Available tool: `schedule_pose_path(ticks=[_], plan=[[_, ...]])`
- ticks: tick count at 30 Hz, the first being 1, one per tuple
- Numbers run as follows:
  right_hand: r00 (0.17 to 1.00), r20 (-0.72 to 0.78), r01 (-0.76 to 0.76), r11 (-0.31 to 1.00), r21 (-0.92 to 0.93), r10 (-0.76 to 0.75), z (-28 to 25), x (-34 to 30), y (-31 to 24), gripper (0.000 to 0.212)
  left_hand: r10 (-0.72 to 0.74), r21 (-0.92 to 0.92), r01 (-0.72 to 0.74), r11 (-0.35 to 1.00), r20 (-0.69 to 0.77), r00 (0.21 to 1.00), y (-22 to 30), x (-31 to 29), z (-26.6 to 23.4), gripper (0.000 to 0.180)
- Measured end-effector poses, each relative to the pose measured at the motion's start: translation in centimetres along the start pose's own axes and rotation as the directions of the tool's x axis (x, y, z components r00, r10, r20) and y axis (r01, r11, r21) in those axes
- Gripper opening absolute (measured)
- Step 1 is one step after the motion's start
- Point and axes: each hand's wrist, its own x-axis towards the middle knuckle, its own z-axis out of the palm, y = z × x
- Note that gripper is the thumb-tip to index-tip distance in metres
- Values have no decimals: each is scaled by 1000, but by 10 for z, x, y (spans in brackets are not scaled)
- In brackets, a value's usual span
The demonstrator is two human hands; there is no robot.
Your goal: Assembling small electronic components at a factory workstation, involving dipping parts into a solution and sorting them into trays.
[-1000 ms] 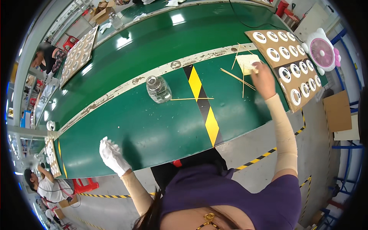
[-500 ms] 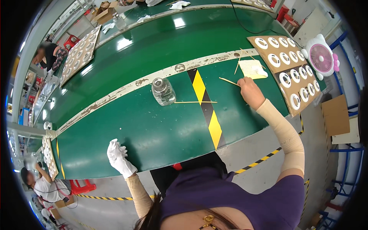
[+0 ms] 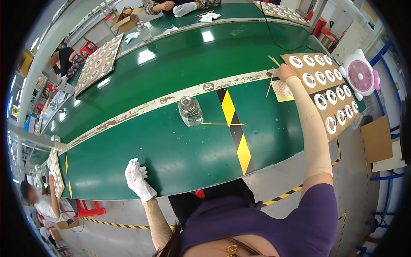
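Note:
My left hand (image 3: 140,182), in a white glove, is curled closed above the near edge of the green table; what lies inside it, if anything, is hidden. Bare and reaching far to the right, my right hand (image 3: 286,73) has its fingers closed at thin wooden sticks (image 3: 274,61) that stick out beyond the fingertips. Right under that hand lies a pale yellow perforated pad (image 3: 282,92), partly covered by the wrist. A glass bottle (image 3: 191,112) with a metal top stands mid-table, and a single wooden stick (image 3: 223,124) lies beside it across the striped tape.
At the right, a cardboard sheet (image 3: 322,82) carries rows of white rings, with a white and pink fan (image 3: 360,76) behind it. A black cable (image 3: 274,36) crosses the far table. Another person's hands (image 3: 175,7) show at the top; more people sit at the left.
My right hand has moved farther away, from the pad's near side to the sticks beyond it. My left hand stays closed. Another person's hands have come into fuller view at the top.

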Motion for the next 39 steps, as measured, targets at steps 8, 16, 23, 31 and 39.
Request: schedule_pose_path(ticks=[8, 16, 23, 31, 39], plan=[[999, -36, 29, 979, 203, -22, 17, 32, 21, 21, 8, 9, -8, 1000, -5, 1000, 2, 0, 2, 27], [993, 22, 110, 988, 106, -113, 16, 16, 2, 22, 9, 20, -9, 1000, -1, 1000, 0, 2, -1, 27], [998, 7, 63, 971, 231, -66, 15, 14, -3, 19, -18, 24, 19, 1000, -21, 1000, 4, 0, 4, 29], [976, -17, 218, 974, -63, -219, 19, 1, -25, 19, -19, 16, 19, 1000, -18, 1000, 5, 0, 4, 29], [963, 259, -168, 588, 791, -73, -22, 19, -2, 17, -22, 62, 22, 998, 3, 1000, 3, 1, -1, 27]])
